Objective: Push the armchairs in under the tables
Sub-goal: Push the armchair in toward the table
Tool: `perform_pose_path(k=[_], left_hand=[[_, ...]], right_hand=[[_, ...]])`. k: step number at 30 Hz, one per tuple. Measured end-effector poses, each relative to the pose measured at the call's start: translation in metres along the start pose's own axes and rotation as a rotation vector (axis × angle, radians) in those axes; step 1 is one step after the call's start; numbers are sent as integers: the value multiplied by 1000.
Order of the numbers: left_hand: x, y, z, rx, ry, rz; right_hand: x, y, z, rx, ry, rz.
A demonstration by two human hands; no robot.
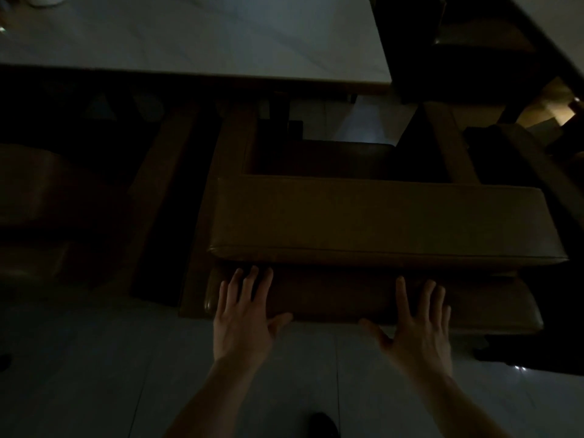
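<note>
The room is dim. A brown leather armchair (pixel 379 216) with wooden arms stands directly in front of me, its padded back towards me and its seat facing a pale-topped table (pixel 196 39). The seat's front reaches close to the table's near edge. My left hand (pixel 243 314) lies flat on the rear of the backrest near its left end, fingers spread. My right hand (pixel 417 324) presses flat on the same surface towards the right end, fingers spread too. Neither hand curls around anything.
A second brown armchair (pixel 47 200) stands to the left beside the same table. Another dark chair (pixel 474 58) and table edge sit at the upper right. Pale tiled floor (pixel 94 374) lies under me, with my dark shoe (pixel 322 423) at the bottom.
</note>
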State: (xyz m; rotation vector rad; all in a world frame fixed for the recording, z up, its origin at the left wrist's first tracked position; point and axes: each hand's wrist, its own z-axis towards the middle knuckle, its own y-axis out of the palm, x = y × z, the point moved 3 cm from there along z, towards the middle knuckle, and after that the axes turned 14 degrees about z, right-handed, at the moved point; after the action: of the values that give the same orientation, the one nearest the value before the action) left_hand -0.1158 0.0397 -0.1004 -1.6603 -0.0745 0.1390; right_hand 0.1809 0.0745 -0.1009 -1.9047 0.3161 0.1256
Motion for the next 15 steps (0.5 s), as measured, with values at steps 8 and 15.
perform_pose_path(k=[8,15], left_hand=[[7,-1,44,13,-16,1],[7,-5,48,-10,-24,34]], right_hand=[[-4,-11,43,45,-38,34],[-7,-14,43,26,-50,23]])
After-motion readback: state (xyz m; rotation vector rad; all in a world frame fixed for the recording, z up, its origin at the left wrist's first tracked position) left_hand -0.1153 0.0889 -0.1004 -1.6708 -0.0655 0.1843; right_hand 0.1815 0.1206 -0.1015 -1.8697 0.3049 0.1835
